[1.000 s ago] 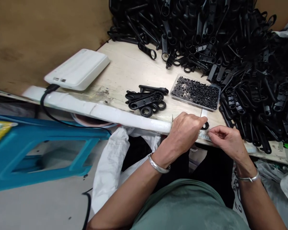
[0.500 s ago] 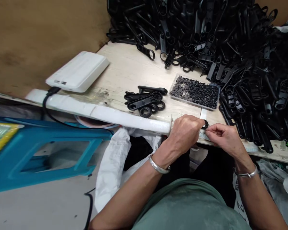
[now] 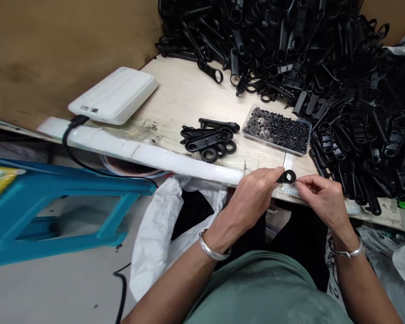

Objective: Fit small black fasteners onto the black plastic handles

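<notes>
My left hand (image 3: 253, 195) is closed around a black plastic handle part (image 3: 286, 177), whose ring-shaped end sticks out past my fingers over the table edge. Just right of that ring, my right hand (image 3: 319, 195) is pinched, thumb against forefinger. Whatever sits in the pinch is too small to make out. Beyond my hands lies a clear shallow box (image 3: 277, 129) filled with tiny black pieces. To its left, several like black handle parts (image 3: 209, 139) form a small stack on the table.
A large heap of black handle parts (image 3: 344, 94) covers the back and right of the table (image 3: 185, 96). At the left lies a white power bank (image 3: 114, 95) with a black cable. A blue stool (image 3: 64, 207) and a white sack (image 3: 158, 229) are below the edge.
The ring end of the part now shows more fully, turned up between my hands. My left hand has shifted slightly left, and the view has moved a little.
</notes>
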A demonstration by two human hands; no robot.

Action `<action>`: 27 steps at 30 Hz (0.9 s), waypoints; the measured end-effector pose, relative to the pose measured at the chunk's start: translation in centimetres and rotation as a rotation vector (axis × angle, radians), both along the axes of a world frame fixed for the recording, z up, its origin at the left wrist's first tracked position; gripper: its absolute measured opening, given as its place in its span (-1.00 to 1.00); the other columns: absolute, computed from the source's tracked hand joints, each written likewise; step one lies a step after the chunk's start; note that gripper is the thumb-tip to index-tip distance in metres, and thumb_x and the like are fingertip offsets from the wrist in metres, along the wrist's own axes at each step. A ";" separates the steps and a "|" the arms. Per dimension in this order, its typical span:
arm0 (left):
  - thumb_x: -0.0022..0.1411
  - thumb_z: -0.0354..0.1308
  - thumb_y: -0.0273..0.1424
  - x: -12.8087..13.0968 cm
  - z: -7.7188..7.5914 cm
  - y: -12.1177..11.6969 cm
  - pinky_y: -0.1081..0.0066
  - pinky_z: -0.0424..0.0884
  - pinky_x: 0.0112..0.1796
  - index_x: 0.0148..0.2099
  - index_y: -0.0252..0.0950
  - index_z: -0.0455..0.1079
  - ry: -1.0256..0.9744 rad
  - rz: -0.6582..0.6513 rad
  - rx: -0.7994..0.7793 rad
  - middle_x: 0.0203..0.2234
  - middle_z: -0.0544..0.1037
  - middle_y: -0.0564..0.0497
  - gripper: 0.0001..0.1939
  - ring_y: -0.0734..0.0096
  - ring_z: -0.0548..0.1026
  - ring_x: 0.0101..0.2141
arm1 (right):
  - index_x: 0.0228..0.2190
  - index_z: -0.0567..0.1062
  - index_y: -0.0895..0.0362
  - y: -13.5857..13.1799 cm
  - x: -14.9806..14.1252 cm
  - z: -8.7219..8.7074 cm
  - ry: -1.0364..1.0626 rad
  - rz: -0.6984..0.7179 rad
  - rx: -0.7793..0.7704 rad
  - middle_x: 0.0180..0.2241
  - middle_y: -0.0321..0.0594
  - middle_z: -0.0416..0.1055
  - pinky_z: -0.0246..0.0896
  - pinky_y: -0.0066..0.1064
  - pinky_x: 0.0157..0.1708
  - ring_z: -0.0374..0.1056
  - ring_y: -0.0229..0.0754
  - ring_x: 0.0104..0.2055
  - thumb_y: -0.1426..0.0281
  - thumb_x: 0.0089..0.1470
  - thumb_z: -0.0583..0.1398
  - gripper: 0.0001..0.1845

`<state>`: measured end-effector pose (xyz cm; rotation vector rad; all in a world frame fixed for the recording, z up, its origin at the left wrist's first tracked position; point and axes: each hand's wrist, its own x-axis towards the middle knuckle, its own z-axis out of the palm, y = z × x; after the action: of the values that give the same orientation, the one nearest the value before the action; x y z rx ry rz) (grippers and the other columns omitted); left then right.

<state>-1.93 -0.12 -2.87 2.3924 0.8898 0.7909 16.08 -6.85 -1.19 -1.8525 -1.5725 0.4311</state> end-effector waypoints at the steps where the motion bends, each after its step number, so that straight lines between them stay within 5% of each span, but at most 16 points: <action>1: 0.23 0.06 -0.63 0.1 -0.1 0.0 0.38 0.48 -0.28 -0.09 -0.30 0.35 -0.006 0.006 0.008 -0.36 0.58 -0.01 -0.77 0.33 0.55 -0.31 | -0.48 0.56 0.16 0.0 -0.1 0.1 -0.054 0.013 0.027 -0.54 -0.28 0.51 0.26 -0.49 -0.52 0.35 -0.31 -0.58 0.39 0.04 0.21 -0.86; 18: 0.24 0.08 -0.60 0.1 -0.7 0.0 0.38 0.47 -0.30 -0.06 -0.34 0.35 -0.075 0.015 0.014 -0.37 0.57 0.00 -0.78 0.34 0.54 -0.32 | -0.44 0.49 0.18 1.1 -1.5 0.4 -0.515 0.226 0.185 -0.49 -0.20 0.50 0.23 -0.46 -0.42 0.42 -0.23 -0.47 0.54 0.11 0.13 -0.85; 27: 0.22 0.06 -0.61 0.2 -1.1 0.0 0.38 0.50 -0.28 -0.06 -0.33 0.35 -0.130 0.026 0.015 -0.37 0.58 0.01 -0.75 0.35 0.55 -0.30 | -0.48 0.43 0.16 1.6 -2.9 2.0 -0.655 0.235 -0.093 -0.51 -0.17 0.45 0.07 -0.38 -0.48 0.37 -0.17 -0.50 0.48 0.15 0.09 -0.80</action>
<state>-1.74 -0.16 -3.97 2.3166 0.8666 0.9550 13.17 -5.29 0.84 -2.0027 -2.2463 -0.0210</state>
